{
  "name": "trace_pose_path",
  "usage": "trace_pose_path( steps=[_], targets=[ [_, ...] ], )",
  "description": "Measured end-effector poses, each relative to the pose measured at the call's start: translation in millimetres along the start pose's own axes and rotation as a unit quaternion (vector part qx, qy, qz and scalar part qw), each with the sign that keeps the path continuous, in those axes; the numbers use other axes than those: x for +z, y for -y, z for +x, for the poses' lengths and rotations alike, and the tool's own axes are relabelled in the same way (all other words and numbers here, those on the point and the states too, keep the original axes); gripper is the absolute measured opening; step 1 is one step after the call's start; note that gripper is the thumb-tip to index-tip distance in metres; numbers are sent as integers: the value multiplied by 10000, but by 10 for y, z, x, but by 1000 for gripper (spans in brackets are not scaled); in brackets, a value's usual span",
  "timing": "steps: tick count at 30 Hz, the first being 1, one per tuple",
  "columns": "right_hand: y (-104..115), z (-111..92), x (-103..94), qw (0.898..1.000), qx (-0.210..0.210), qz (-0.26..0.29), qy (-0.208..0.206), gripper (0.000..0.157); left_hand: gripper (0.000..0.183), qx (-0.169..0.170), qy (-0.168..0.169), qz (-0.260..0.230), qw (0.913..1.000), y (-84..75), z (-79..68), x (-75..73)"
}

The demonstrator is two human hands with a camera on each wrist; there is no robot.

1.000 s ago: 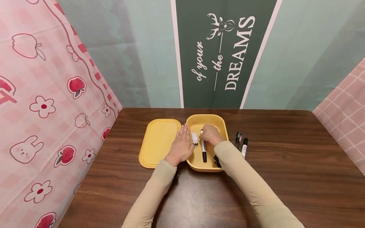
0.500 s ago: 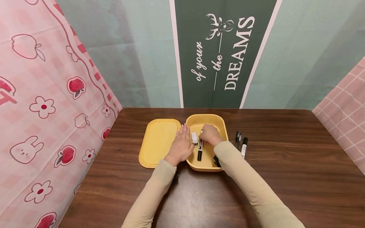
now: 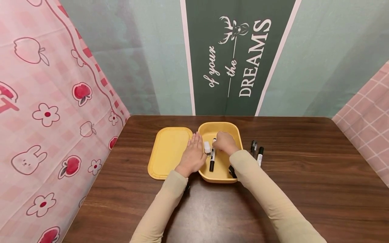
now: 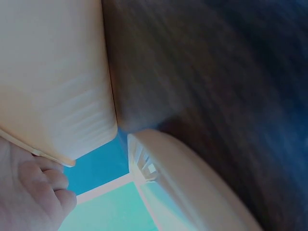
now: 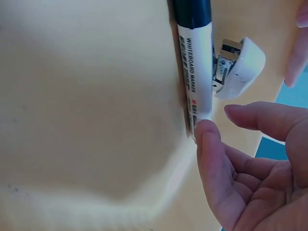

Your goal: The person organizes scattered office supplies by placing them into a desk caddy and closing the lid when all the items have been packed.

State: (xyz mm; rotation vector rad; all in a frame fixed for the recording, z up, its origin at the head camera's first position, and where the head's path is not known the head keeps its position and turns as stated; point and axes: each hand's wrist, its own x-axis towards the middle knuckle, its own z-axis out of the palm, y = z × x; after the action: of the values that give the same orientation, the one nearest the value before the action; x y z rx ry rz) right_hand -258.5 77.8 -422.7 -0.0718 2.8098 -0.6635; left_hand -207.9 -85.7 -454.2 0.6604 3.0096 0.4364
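Note:
In the head view, a whiteboard marker (image 3: 212, 161) lies lengthwise in a yellow box (image 3: 220, 180), beside a small white stapler (image 3: 207, 147). My right hand (image 3: 225, 142) is inside the box at the marker's far end. The right wrist view shows the index fingertip (image 5: 208, 129) against the marker (image 5: 197, 72), with the thumb held apart from it, near the stapler (image 5: 244, 67). My left hand (image 3: 193, 155) rests along the box's left rim, fingers straight. In the left wrist view, its fingers (image 4: 41, 185) lie over that rim.
A yellow lid (image 3: 168, 153) lies flat on the wooden table left of the box. Black pens (image 3: 254, 148) and another marker (image 3: 260, 156) lie to the right. A black object (image 3: 232, 171) in the box is partly hidden by the right sleeve.
The marker in the box has shifted left, closer to the stapler, and tilted slightly. My right hand has moved little, and my left hand stays at the rim.

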Motion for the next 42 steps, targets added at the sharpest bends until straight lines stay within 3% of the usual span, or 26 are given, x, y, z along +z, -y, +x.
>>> trace_pose_path(
  steps=[17, 27, 42],
  targets=[
    [-16, -18, -141, 9994, -123, 303, -96, 38, 69, -12, 84, 65, 9999, 5, 25, 2],
    [-115, -115, -474, 9956, -234, 667, -621, 46, 70, -39, 139, 1, 9999, 27, 48, -24],
    [-551, -299, -949, 9900, 51, 1056, -936, 31, 68, 54, 44, -57, 10000, 27, 39, -85]
  ],
)
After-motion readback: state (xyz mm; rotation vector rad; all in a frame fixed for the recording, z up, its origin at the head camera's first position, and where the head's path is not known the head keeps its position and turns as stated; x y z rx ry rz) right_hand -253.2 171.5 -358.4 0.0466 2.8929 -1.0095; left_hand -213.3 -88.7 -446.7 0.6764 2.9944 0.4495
